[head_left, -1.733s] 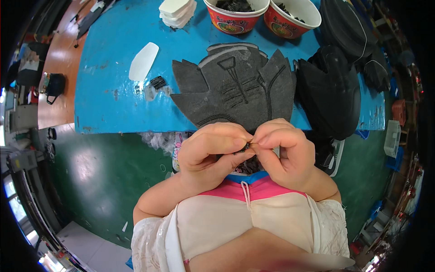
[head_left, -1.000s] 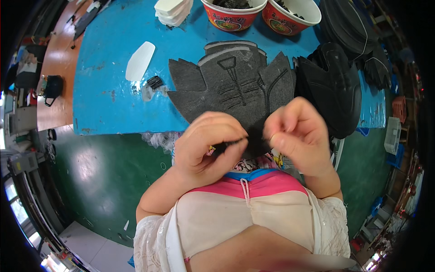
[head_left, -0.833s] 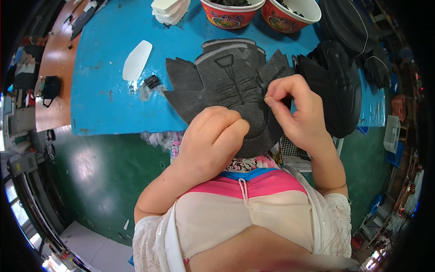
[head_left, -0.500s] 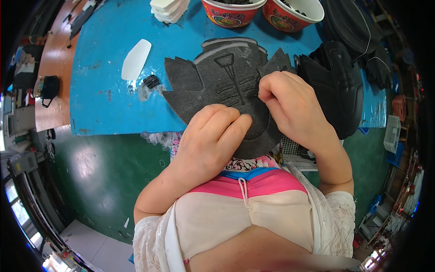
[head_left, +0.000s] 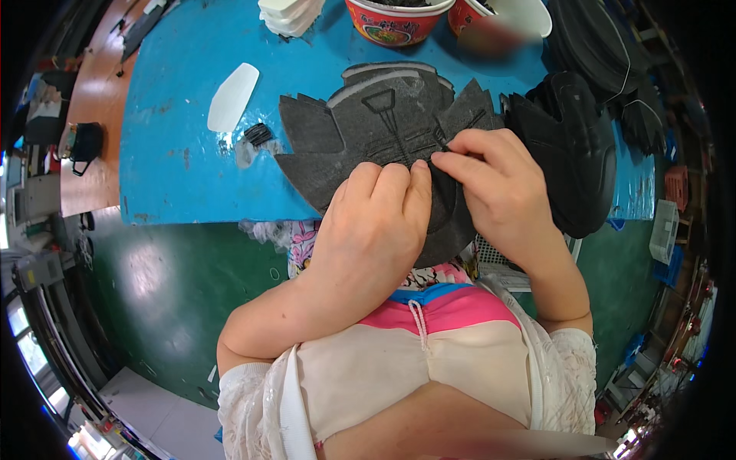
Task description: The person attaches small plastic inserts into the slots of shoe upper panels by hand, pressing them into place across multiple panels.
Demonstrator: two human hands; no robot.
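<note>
A dark grey moulded foam panel (head_left: 314, 167) with jagged side flaps and a pattern of narrow grooves lies at the table's front edge, its rounded end overhanging toward me. More such panels show beneath its far edge. My left hand (head_left: 376, 218) rests on the panel's middle, fingers curled down and pressed together at the grooves; anything under the fingertips is hidden. Close beside it, my right hand (head_left: 502, 184) pinches thumb to forefinger over the grooves, with a thin black strip (head_left: 440, 143) at the fingertips. A small bundle of short black strips (head_left: 257, 134) lies left of the panel.
On the blue table (head_left: 172, 172) lies a white elongated cutout (head_left: 233, 98). Behind stand a stack of white pieces (head_left: 291, 17) and two red-and-white bowls, one (head_left: 392, 27) holding dark bits. Black moulded pieces (head_left: 579, 153) are piled at the right.
My left hand has moved forward and closer to the right hand, over the grooves. The right hand has shifted slightly, and a thin black strip now shows at its fingertips.
</note>
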